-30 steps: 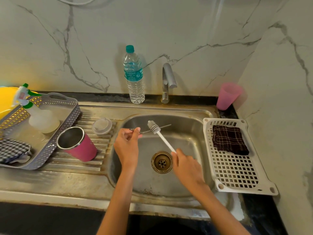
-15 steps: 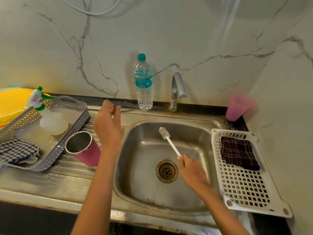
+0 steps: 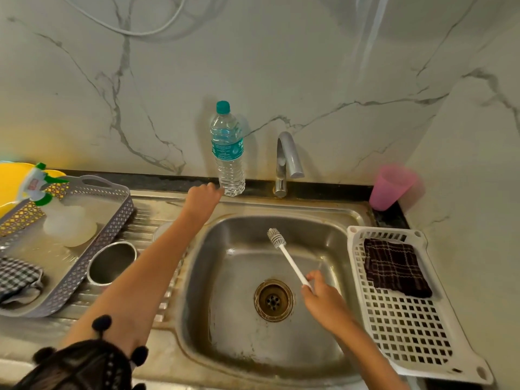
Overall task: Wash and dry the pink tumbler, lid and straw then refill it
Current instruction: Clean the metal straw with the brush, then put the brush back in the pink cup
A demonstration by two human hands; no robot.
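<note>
The right hand (image 3: 323, 301) is gripping the end of the brush (image 3: 288, 258) handle, fingers curled round it, and is holding the bristle head up over the sink (image 3: 239, 347) basin, above and left of the drain. The left hand (image 3: 203, 199) is reaching across to the back ledge, knuckles up and fingers curled, just beside the foot of the bottle (image 3: 228, 153); whether it is holding anything cannot be told.

The tray (image 3: 112, 220) is sitting on the left drainboard, carrying a spray bottle (image 3: 67, 226) and a checked cloth (image 3: 17, 277). The rack (image 3: 408, 333) is lying right of the basin with a dark cloth (image 3: 394, 266) on its far end. The bottle is standing capped and upright against the wall, left of the tap (image 3: 287, 159). The tumbler (image 3: 112, 263) is resting tilted on the drainboard, just beside the tray's near corner, its mouth facing the camera and its pink body mostly hidden by the left forearm. A cup (image 3: 391, 187) is standing in the far right corner.
</note>
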